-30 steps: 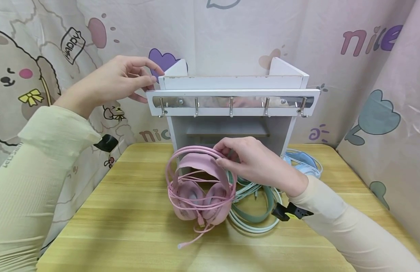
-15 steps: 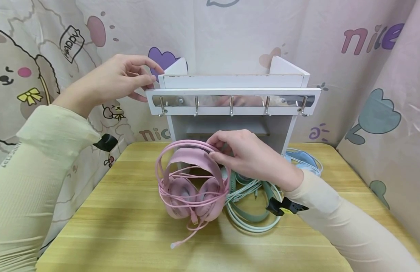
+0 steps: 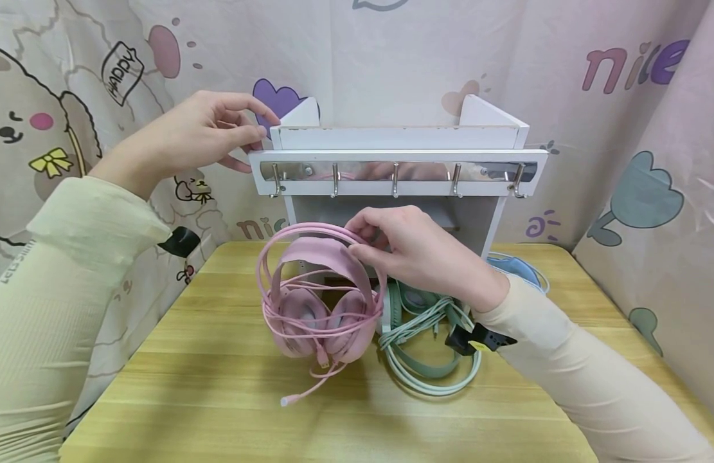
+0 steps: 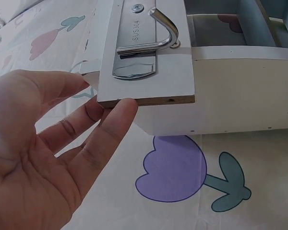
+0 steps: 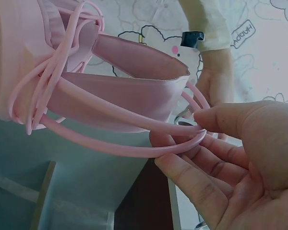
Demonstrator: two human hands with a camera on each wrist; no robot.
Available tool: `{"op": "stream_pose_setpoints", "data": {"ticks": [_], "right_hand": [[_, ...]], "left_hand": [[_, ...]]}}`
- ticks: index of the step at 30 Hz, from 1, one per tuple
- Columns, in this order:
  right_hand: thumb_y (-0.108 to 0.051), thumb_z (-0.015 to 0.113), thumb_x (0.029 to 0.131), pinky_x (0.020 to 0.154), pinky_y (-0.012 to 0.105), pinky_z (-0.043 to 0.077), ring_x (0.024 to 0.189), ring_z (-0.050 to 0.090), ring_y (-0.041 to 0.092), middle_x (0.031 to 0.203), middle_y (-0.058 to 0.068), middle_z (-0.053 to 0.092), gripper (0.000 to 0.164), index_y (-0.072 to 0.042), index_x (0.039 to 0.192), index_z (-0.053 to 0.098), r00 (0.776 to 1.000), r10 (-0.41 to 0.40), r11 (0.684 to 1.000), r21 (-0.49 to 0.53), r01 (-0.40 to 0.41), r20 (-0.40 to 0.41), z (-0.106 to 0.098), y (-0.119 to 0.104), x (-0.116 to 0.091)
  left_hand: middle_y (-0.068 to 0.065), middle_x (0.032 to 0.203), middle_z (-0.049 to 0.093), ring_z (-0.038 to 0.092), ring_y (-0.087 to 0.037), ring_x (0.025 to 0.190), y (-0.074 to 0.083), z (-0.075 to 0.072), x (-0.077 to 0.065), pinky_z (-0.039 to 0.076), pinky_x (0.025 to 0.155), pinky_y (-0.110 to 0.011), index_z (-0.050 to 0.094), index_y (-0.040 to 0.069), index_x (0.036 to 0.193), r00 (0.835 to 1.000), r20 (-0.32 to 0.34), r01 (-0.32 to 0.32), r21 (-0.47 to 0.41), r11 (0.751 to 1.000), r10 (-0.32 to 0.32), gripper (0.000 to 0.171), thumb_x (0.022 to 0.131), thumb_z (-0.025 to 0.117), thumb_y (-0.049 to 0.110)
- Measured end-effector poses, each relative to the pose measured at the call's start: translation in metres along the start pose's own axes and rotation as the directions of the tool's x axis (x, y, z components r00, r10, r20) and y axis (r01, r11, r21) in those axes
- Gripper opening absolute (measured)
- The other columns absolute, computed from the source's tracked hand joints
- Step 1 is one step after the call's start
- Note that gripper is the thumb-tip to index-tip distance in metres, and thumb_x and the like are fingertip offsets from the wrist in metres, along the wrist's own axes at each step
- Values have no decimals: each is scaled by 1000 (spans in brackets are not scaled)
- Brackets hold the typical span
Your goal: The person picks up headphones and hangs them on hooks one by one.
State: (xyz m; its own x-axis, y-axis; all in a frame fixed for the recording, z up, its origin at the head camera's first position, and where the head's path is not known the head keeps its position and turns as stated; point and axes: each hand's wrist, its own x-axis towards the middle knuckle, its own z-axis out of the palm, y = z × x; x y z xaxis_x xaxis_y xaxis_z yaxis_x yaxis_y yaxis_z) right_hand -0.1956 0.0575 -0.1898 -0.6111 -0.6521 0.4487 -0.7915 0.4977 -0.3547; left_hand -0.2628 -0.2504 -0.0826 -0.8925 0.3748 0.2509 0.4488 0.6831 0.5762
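My right hand (image 3: pixel 411 247) pinches the outer band of a pink pair of headphones (image 3: pixel 322 257) between thumb and fingers. The headphones hang upright by that band, their pink cable wound round the ear cups and a short plug end dangling. In the right wrist view the fingers grip the double pink band (image 5: pixel 129 148). My left hand (image 3: pixel 209 135) holds the left end of the white shelf (image 3: pixel 391 138) at its upper corner, beside the hook rail (image 3: pixel 394 172). The left wrist view shows bent fingers at the rail's end, near a metal hook (image 4: pixel 163 36).
Green headphones (image 3: pixel 428 321) with a coiled cable lie on the wooden table (image 3: pixel 206 399), in front of the shelf. Blue headphones (image 3: pixel 518 269) lie behind on the right, partly hidden by my right arm. A printed curtain (image 3: pixel 391 64) surrounds the table.
My right hand has raised the pink headphones and moved them left, uncovering more of the green ones. The left hand has stayed at the shelf's end.
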Motion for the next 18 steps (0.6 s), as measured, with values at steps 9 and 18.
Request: {"op": "stream_pose_setpoints", "data": {"ticks": [9, 18], "right_hand": [[-22, 66, 99, 70, 22, 59, 80, 65, 1, 89, -10, 72, 13, -14, 109, 70, 999, -5, 1000, -29, 4, -31, -3, -4, 10], [-24, 66, 98, 68, 23, 58, 79, 66, 3, 89, -8, 74, 12, -16, 106, 70, 998, 26, 999, -18, -28, -64, -7, -12, 19]], "left_hand": [[-13, 103, 62, 66, -18, 99, 0, 0, 0, 67, 74, -33, 61, 25, 131, 1000, 1, 9, -10, 1000, -9, 29, 103, 56, 32], [-12, 103, 62, 66, -18, 99, 0, 0, 0, 67, 75, -33, 61, 24, 131, 1000, 7, 7, -24, 1000, -7, 29, 103, 56, 32]]}}
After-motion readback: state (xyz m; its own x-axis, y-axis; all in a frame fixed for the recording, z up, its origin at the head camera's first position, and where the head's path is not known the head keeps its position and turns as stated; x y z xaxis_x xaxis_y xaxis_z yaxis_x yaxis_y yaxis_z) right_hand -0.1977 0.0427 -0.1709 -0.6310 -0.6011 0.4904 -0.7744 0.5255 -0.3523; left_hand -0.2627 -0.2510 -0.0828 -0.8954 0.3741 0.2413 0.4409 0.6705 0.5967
